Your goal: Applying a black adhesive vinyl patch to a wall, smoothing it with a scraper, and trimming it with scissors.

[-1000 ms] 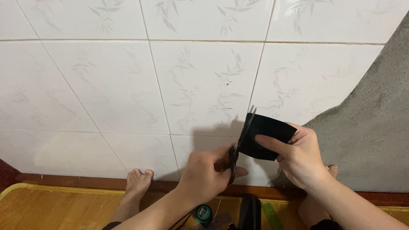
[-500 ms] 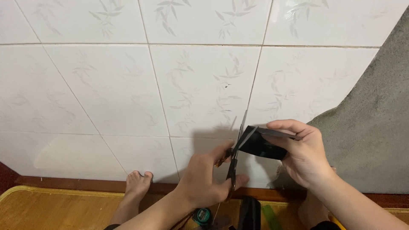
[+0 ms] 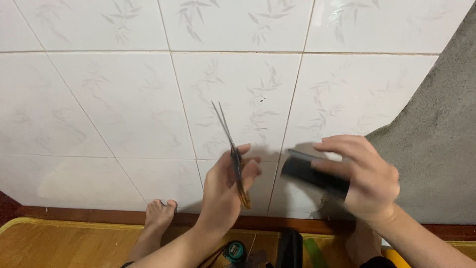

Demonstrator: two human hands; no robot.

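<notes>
Upright, the scissors (image 3: pixel 233 149) stand in the left hand (image 3: pixel 225 191), fingers curled round the handles; their long axis runs nearly vertical, leaning slightly left, blades almost closed and tips pointing up at the white tiled wall (image 3: pixel 124 99); well to the right, the right hand (image 3: pixel 364 176) pinches a dark flat piece (image 3: pixel 310 173), tilted, lying roughly crosswise, apart from the blades.
</notes>
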